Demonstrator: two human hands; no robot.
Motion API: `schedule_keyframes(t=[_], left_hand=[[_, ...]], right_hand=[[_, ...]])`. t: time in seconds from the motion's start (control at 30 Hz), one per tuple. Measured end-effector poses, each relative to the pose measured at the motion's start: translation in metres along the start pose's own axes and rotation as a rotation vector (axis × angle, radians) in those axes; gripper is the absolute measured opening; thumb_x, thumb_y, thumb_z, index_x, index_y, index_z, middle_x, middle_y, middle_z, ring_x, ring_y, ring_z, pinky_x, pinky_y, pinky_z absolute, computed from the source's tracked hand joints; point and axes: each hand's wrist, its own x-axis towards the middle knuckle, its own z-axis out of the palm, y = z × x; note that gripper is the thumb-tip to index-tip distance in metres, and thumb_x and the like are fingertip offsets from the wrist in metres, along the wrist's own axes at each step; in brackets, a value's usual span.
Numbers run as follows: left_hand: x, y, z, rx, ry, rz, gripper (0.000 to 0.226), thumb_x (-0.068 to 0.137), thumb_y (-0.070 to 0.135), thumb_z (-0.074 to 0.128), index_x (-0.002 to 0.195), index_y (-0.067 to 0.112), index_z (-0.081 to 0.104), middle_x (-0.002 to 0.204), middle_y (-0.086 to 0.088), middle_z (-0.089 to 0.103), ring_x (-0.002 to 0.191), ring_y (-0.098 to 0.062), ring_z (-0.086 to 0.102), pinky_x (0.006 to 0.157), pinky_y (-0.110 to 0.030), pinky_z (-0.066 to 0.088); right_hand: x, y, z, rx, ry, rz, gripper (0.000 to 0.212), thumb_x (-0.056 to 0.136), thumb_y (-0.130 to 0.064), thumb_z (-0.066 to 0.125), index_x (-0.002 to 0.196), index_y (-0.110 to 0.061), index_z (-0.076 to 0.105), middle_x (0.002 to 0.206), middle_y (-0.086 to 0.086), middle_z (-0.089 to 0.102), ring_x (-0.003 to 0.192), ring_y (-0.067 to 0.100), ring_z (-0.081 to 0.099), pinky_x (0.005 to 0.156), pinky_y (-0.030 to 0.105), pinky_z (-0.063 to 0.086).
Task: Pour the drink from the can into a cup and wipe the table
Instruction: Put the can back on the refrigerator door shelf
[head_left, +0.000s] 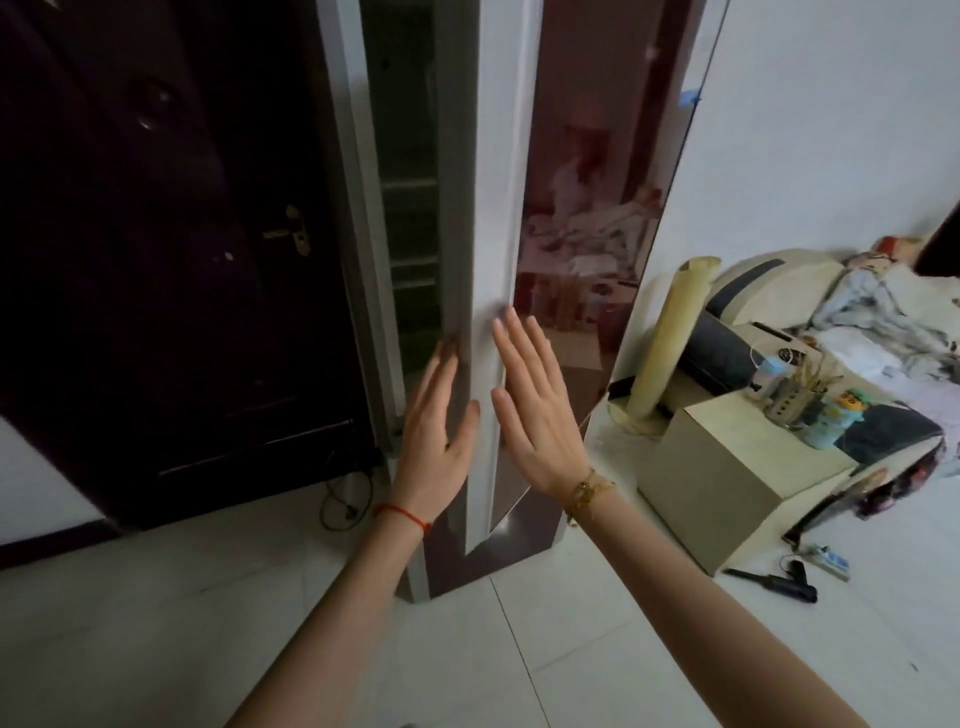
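Left hand (435, 415) and right hand (535, 410) both reaching with straight, spread fingers, pressing flat against the tall glossy brown refrigerator door (576, 218), gripping nothing, no can showing.

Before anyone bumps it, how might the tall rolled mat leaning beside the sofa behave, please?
The rolled mat stands tall and narrow and only leans, so it probably tips easily. Being round, it would likely roll once down. It looks fairly light.

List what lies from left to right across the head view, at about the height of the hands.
Dark door → left hand → white edge of the fridge door → right hand → rolled mat → beige box → cup of chopsticks.
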Motion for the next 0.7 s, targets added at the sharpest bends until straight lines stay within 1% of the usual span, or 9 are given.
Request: schedule_keyframes(t=[0.07,0.1,0.33,0.53,0.7], left_hand=[[0.011,-0.013,-0.011,0.019,0.026,-0.020,0.061,0.099,0.027,0.050,0.154,0.025,0.023,0.162,0.008,0.017,0.148,-0.005,0.015,0.115,-0.022,0.018],[0.017,-0.019,-0.016,0.024,0.038,-0.030,0.061,0.099,0.025,0.052,0.154,0.024,0.024,0.162,0.006,0.018,0.148,-0.006,0.015,0.116,-0.024,0.018],[0.059,-0.070,-0.050,0.121,0.059,-0.032,0.064,0.099,0.024,0.053,0.155,0.024,0.021,0.163,0.007,0.015,0.149,-0.007,0.012,0.118,-0.026,0.016],[0.105,-0.110,-0.073,0.230,0.050,-0.001,0.069,0.098,0.024,0.054,0.156,0.022,0.016,0.164,0.004,0.011,0.150,-0.012,0.010,0.121,-0.033,0.015],[0.137,-0.137,-0.085,0.242,0.039,0.008,0.071,0.097,0.021,0.055,0.156,0.021,0.015,0.164,0.003,0.012,0.150,-0.015,0.012,0.122,-0.041,0.020]], right_hand=[[0.016,-0.001,0.016,0.009,-0.018,-0.016,0.056,0.102,-0.028,0.030,0.154,-0.010,0.017,0.164,0.003,0.009,0.151,0.021,-0.001,0.121,0.052,0.012],[0.024,-0.001,0.025,0.011,-0.025,-0.023,0.056,0.102,-0.027,0.031,0.154,-0.011,0.017,0.164,0.003,0.008,0.151,0.021,-0.001,0.121,0.052,0.011],[0.078,0.003,0.078,-0.038,-0.064,-0.058,0.057,0.103,-0.022,0.035,0.155,-0.013,0.013,0.164,0.001,0.004,0.151,0.020,-0.003,0.122,0.050,0.008],[0.119,0.006,0.117,-0.179,-0.085,-0.056,0.057,0.104,-0.025,0.032,0.155,-0.015,0.009,0.164,0.000,0.000,0.151,0.020,-0.006,0.122,0.048,0.008],[0.148,0.009,0.144,-0.253,-0.099,-0.035,0.057,0.104,-0.027,0.030,0.155,-0.015,0.008,0.164,-0.001,-0.001,0.151,0.020,-0.008,0.123,0.046,0.007]])
